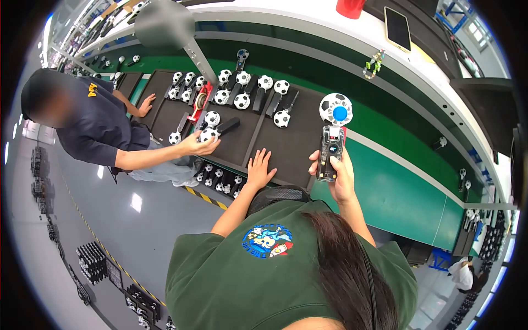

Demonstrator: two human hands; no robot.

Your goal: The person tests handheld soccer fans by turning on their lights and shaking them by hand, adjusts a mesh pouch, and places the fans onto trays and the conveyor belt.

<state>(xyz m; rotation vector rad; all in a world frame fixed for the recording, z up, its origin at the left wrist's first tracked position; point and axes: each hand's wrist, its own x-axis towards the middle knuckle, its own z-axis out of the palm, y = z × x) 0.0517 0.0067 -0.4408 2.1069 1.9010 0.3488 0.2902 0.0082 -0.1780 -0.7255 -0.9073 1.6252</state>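
My right hand (342,175) is clamped on a fan (333,132), raised upright at 1 o'clock for inspection. My left hand (259,170) lies flat, fingers apart, steadying the tray (291,143).

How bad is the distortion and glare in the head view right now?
Head view: strong fisheye, the conveyor edge bows and the corners go black; ceiling lights glare off the grey floor; the co-worker's face is blurred; the right hand and its football-headed fan stay sharp; the left hand lies flat, evenly lit.

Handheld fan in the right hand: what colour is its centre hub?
Blue, on the black-and-white football-patterned handheld fan held by the right hand; head view.
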